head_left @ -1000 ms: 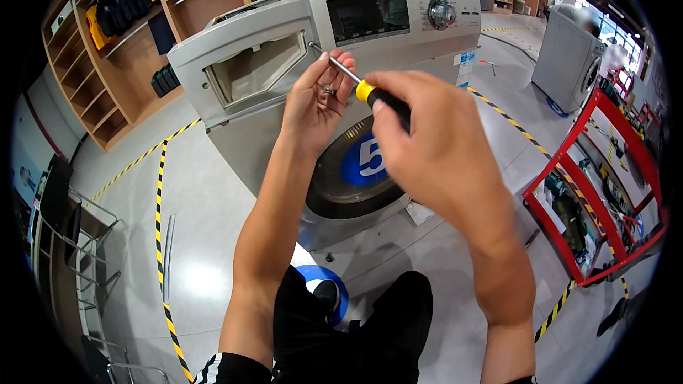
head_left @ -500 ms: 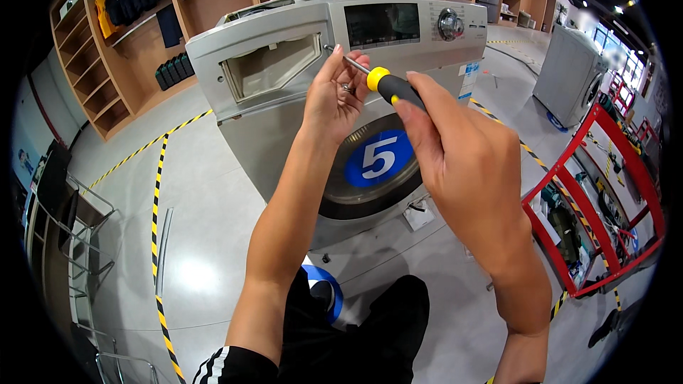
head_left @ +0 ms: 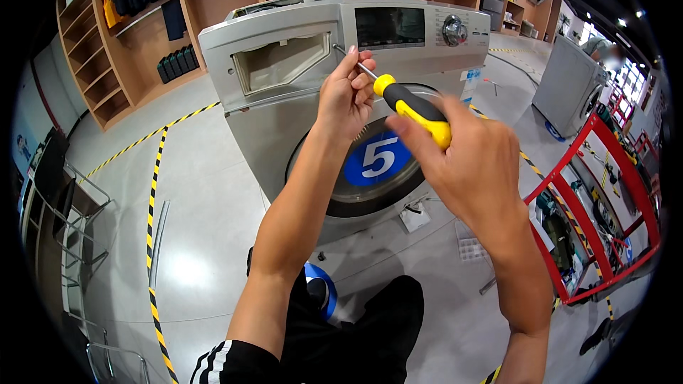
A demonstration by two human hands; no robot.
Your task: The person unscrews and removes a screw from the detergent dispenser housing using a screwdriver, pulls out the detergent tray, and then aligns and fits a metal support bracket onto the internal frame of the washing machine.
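On the left, the washing machine (head_left: 299, 121) in front of you shows its detergent drawer opening (head_left: 279, 62) gaping and empty — the drawer itself is already out, while the front panel looks still in place. Your left hand (head_left: 345, 96) pinches the metal shaft of the screwdriver (head_left: 398, 96) near its tip, held up before the control panel. Your right hand (head_left: 466, 163) is wrapped tight around the yellow-and-black handle — no screw is visible.
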